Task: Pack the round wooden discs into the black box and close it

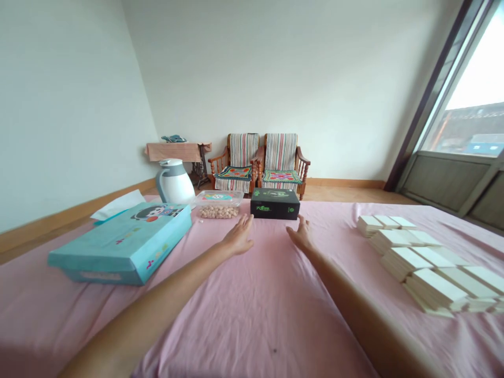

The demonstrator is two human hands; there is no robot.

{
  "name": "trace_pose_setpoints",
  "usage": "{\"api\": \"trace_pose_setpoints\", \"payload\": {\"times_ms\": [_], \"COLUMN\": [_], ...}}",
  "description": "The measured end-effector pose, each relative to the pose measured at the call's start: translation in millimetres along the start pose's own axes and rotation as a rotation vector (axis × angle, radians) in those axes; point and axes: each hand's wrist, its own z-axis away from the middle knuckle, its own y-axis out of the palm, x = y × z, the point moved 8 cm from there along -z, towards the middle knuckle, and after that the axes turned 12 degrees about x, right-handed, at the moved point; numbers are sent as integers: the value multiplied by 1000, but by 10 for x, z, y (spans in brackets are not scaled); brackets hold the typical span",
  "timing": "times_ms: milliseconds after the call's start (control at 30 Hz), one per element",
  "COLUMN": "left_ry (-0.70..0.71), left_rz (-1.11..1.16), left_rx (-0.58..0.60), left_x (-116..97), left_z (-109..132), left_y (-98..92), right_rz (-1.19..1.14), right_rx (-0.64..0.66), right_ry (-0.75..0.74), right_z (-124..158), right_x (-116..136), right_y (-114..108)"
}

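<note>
A black box with green print lies at the far side of the pink-covered table. My left hand reaches to its near left corner, fingers stretched out and thumb apart. My right hand is at the near right corner, also with its fingers spread. Neither hand holds anything. Whether the fingertips touch the box I cannot tell. Left of the box stands a clear plastic container of small pale nuts, with a printed label on its lid.
A large light-blue box lies on the left, with a white-and-grey jug behind it. Several stacks of cream-coloured cards stand in rows on the right. Beyond the pink cloth are two wooden armchairs.
</note>
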Motion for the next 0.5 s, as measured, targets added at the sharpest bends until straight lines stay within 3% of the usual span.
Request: {"api": "trace_pose_setpoints", "payload": {"times_ms": [133,233,333,500], "left_ry": [-40,-65,-91,-99], "left_rz": [-115,-186,-237,-293], "left_rx": [-96,-130,-123,-115], "left_x": [147,198,262,371], "left_z": [-602,-872,-1001,-1010], "left_y": [-16,-44,-33,24], "right_rz": [52,73,96,143], "right_rx": [-59,-47,-23,-5], "right_ry": [-13,-24,-62,-78], "right_z": [-263,-402,-455,-451], "right_x": [-35,-102,-136,-154], "right_y": [-20,-2,32,71]}}
